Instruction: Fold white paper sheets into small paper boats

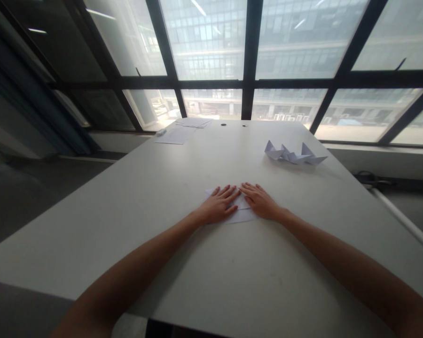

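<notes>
A folded sheet of white paper (pixel 240 216) lies flat on the table under both of my hands. My left hand (pixel 219 205) rests palm down on its left part, fingers stretched out. On its right part lies my right hand (pixel 260 201), also flat, with the fingers pointing forward and to the left. The fingertips of the two hands nearly meet near the paper's far edge. Between the hands a folded flap shows, and the hands hide much of the rest of the sheet.
Several folded paper boats (pixel 294 156) stand in a row at the right, farther back on the white table (pixel 127 220). Flat sheets of paper (pixel 176 135) lie at the far left, with a small white object (pixel 160 133) beside them. Windows rise behind the table.
</notes>
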Demonstrator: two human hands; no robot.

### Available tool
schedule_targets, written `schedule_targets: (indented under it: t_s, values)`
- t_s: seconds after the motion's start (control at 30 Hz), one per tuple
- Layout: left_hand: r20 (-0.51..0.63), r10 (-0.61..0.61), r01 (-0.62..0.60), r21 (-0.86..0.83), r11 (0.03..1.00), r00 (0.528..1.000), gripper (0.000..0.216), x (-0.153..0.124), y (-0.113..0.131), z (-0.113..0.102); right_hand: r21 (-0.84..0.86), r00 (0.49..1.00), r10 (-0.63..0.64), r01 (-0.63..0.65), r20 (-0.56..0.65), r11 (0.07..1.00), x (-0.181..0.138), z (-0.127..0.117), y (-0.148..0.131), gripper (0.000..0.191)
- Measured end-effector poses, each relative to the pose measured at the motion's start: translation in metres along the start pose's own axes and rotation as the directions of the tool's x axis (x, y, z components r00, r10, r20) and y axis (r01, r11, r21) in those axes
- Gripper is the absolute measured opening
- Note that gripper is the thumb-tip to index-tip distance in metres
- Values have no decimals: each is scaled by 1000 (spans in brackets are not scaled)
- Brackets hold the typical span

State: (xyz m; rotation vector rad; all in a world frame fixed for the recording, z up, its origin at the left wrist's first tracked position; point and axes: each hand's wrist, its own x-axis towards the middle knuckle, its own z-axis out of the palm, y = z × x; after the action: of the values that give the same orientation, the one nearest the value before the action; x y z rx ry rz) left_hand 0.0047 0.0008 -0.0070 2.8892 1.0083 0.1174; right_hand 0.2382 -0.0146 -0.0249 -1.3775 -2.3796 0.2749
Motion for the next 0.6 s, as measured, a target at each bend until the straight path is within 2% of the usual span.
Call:
schedule_targets:
  t_s: [0.6]
  values:
    - [-6, -1, 1, -14, 1000, 1000, 67, 0, 1, 1, -22, 1000, -12, 12, 4, 1000, -1, -3, -1, 52]
